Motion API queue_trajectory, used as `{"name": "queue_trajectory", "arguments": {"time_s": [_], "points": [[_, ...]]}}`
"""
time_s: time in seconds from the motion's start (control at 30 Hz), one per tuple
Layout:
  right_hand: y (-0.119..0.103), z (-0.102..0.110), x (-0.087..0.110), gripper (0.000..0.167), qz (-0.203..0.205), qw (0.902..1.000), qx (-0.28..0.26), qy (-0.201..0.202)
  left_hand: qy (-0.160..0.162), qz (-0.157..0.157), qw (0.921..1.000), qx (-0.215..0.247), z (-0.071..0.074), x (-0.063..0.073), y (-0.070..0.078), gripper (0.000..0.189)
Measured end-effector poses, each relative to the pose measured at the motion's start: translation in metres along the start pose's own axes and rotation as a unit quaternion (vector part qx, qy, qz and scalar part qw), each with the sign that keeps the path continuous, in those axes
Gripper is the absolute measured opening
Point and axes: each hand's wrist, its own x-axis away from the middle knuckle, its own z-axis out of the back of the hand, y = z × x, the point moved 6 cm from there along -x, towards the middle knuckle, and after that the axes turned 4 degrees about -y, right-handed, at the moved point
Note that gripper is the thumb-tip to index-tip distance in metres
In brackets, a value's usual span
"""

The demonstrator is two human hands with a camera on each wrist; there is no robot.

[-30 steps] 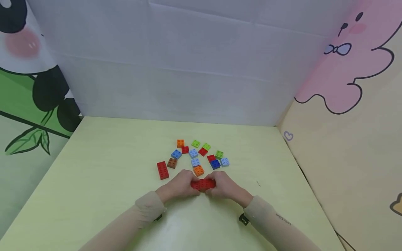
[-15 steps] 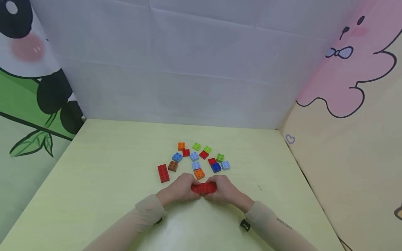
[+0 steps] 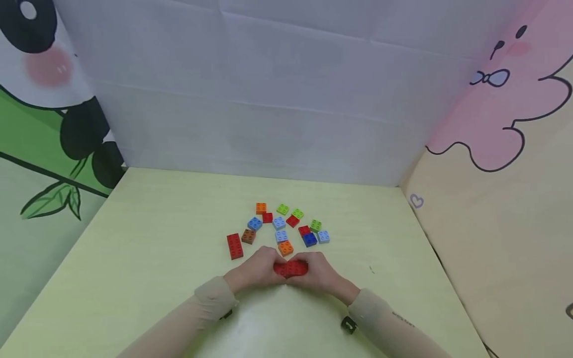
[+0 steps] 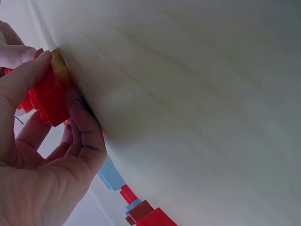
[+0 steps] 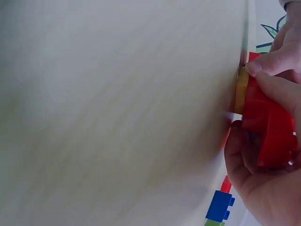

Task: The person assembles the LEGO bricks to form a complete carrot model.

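Observation:
At the front of the brick group, my left hand (image 3: 257,268) and right hand (image 3: 320,272) grip the two ends of red toy building bricks (image 3: 291,269). In the head view the two thumbs meet in front of them. A yellow brick (image 4: 59,68) sits against the underside of the red ones in the left wrist view, and the right wrist view shows this yellow brick (image 5: 241,92) too. Fingers cover much of the held bricks, so how they are joined is partly hidden. Just beyond the hands lies an orange brick (image 3: 285,248).
Several loose bricks lie farther back, among them a long red brick (image 3: 235,246), a brown brick (image 3: 248,236), a dark blue brick (image 3: 310,239) and a green brick (image 3: 315,225). The pale yellow table (image 3: 156,223) ends at a white back sheet (image 3: 268,139).
My thumbs have come together in front of the red bricks, where a gap showed between them earlier. The head view has shifted slightly. The loose bricks keep their places.

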Motion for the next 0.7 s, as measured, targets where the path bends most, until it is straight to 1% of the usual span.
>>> {"name": "queue_trajectory", "arguments": {"time_s": [0.2,0.4,0.53,0.7], "points": [[0.0007,0.0001,0.0000,0.034,-0.005,0.9999,-0.003,0.011,0.002,-0.003,1.0000,0.001,0.0008,0.0003,0.0014,0.024],[0.0030,-0.0024,0.0002,0.030,0.004,0.9997,-0.020,0.010,0.007,-0.006,1.0000,0.000,0.0007,0.0013,0.0022,0.022],[0.0022,-0.0021,-0.0007,0.029,0.012,0.9996,-0.021,0.015,0.012,-0.011,0.9999,-0.005,0.0012,0.0014,0.0024,0.023],[0.0022,-0.0024,0.0005,0.036,0.014,0.9994,-0.019,0.025,0.018,-0.008,0.9996,-0.018,-0.0002,0.0016,0.0031,0.021]]}}
